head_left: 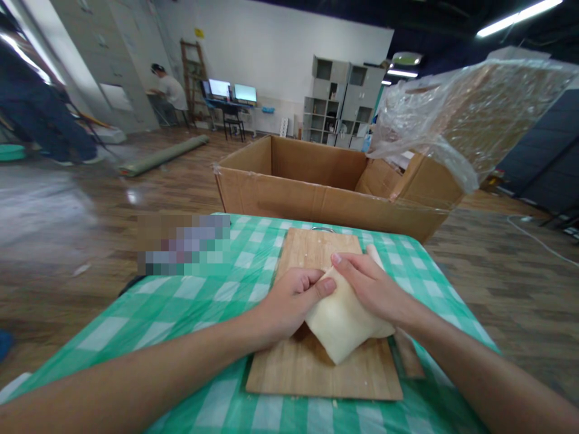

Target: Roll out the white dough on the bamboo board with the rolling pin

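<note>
A pale, smooth piece of dough (346, 325) is held between my two hands over a wooden cutting board (289, 374). My left hand (294, 301) grips its upper left edge, thumb on top and fingers curled. My right hand (373, 286) pinches the top edge between thumb and fingers, close to the left thumb. The dough hangs in a folded shape with a corner pointing toward me. Along the board's right side lies a wooden stick (409, 358), perhaps a rolling pin, partly covered by my right hand and forearm.
A green-and-white checked cloth (217, 325) covers the table. Just beyond it stands a large open cardboard box (316, 199), with plastic wrap (479, 114) over its raised right part. A blurred patch (185, 244) lies at the table's left edge. Two people are in the left background.
</note>
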{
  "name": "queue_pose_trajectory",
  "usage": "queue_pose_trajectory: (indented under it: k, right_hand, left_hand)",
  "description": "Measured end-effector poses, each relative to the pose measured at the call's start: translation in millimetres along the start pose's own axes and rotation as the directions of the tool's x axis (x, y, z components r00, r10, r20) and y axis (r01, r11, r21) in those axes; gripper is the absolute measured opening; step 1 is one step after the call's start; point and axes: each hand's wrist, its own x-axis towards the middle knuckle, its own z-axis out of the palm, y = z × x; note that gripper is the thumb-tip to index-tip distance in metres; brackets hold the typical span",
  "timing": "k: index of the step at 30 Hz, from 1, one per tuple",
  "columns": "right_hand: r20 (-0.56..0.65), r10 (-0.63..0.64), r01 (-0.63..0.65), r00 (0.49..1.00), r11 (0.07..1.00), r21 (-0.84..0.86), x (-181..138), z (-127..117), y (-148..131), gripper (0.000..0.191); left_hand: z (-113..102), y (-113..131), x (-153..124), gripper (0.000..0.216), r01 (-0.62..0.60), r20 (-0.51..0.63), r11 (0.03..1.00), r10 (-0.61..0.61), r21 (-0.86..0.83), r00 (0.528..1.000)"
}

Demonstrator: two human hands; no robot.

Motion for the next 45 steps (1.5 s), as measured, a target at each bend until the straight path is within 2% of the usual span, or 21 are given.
queue_pose_trajectory:
  k: [5,11,14,17,20,24,27,31,36,38,42,45]
  right_hand:
    - [-0.071,-0.127,0.118,0.989,0.985,-0.126,-2,8,1,0.050]
    - [-0.020,-0.061,0.059,0.998,0.995,-0.086,-4,13,0,0.050]
    - [0.004,-0.120,0.120,0.993,0.985,-0.125,-3,11,0,0.052]
    - [-0.036,-0.166,0.159,0.985,0.977,-0.139,-2,10,-1,0.051]
    - [-0.050,-0.119,0.113,0.992,0.989,-0.100,-4,10,0,0.052]
    - [0.034,-0.021,0.022,0.999,0.999,-0.029,-6,11,-2,0.055]
    - [0.050,-0.038,0.039,0.998,0.999,-0.023,-6,11,-3,0.057]
    - [-0.020,-0.091,0.090,0.996,0.995,-0.046,-4,10,-3,0.057]
    - [0.011,0.028,-0.029,1.000,0.991,0.128,-6,12,0,0.058]
    - [-0.017,0.058,-0.054,0.998,0.983,0.174,-7,13,0,0.060]
    - [-0.135,0.001,0.008,0.991,0.997,0.072,-6,15,0,0.060]
    - [-0.139,0.010,-0.004,0.990,0.999,0.043,-6,15,1,0.061]
  left_hand:
    - [3,5,-1,0.047,-0.013,-0.017,1.000,0.013,0.019,1.000]
    - [2,4,-1,0.049,-0.067,-0.064,0.984,0.078,0.163,0.995]
    - [1,3,-1,0.048,-0.075,-0.035,0.993,0.078,0.092,0.996]
    - [0,2,0,0.048,-0.051,0.005,0.999,0.051,0.006,0.999]
    - [-1,2,0,0.047,-0.037,0.021,0.998,0.036,0.041,0.999]
    - [-1,2,-2,0.047,-0.032,0.018,0.998,0.031,0.057,0.999]
    - [-1,5,-3,0.047,-0.030,0.026,0.998,0.029,0.047,0.999]
    - [-2,8,-2,0.047,-0.026,0.029,0.996,0.024,0.081,0.999]
    - [-1,6,-1,0.051,-0.034,0.018,0.998,0.033,0.043,0.999]
    - [-1,4,-1,0.051,-0.036,-0.004,0.998,0.036,0.052,0.999]
    - [-2,3,-1,0.048,-0.057,-0.019,0.992,0.059,0.110,0.998]
    - [-2,4,-1,0.047,-0.060,-0.027,0.990,0.064,0.130,0.998]
